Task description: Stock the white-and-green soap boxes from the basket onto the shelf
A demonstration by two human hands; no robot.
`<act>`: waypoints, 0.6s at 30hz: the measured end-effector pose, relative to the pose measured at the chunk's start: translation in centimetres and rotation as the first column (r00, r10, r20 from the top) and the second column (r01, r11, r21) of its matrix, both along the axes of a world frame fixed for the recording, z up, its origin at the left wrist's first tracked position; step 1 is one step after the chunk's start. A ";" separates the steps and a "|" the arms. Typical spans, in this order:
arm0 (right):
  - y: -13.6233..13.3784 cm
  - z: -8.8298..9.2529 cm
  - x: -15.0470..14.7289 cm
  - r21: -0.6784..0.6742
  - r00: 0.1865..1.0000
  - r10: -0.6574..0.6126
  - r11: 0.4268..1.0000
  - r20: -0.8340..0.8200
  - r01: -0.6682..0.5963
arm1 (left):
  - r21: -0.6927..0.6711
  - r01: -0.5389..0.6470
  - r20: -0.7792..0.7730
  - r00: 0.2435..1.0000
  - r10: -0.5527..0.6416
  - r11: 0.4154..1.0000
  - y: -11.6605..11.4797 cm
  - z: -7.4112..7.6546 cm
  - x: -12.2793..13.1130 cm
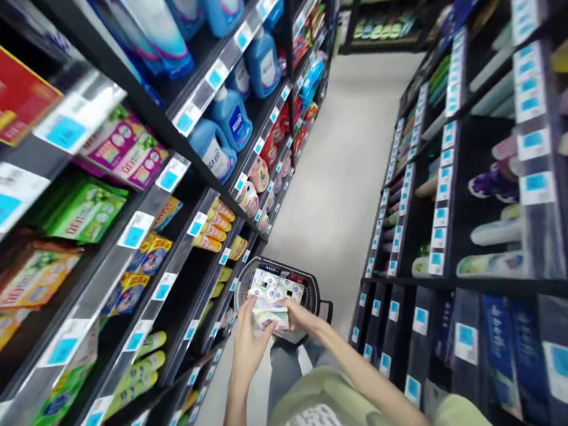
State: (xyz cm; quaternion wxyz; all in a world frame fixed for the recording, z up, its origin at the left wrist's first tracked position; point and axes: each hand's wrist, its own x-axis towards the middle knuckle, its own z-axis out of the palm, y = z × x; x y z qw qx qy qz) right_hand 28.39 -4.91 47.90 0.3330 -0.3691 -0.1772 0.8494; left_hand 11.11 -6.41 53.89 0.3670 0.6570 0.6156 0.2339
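I log this place as a shop of the supermarket kind: my head view shows a pale floor [341, 145] forming a narrow aisle between tall dark shelves [478, 285] on both sides. Blue-and-white price labels [65, 130] run in close rows along the shelf edges, and matching goods stand grouped, among them blue bottles [263, 63], green packets [90, 213] and purple packs [127, 148]. I also note a red sign [9, 86] with a yellow border at the left shelving and a shopping basket [243, 283] in the aisle; some right-side stock is too blurred to name.
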 end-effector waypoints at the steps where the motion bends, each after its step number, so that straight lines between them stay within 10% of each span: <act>1: -0.2 1.3 0.8 -0.017 1.000 -0.023 1.000 0.019 0.024 | -0.018 0.022 0.064 0.998 -0.020 1.000 0.0 1.0 0.4; 9: -5.4 8.1 4.3 -0.045 0.992 -0.126 0.991 0.024 0.126 | -0.124 0.144 0.564 0.824 -0.050 0.982 -3.4 6.5 3.3; 18: -6.6 13.0 3.3 0.067 0.990 -0.101 0.992 -0.101 0.108 | -0.014 0.104 0.620 0.781 -0.073 0.994 -3.1 8.9 2.8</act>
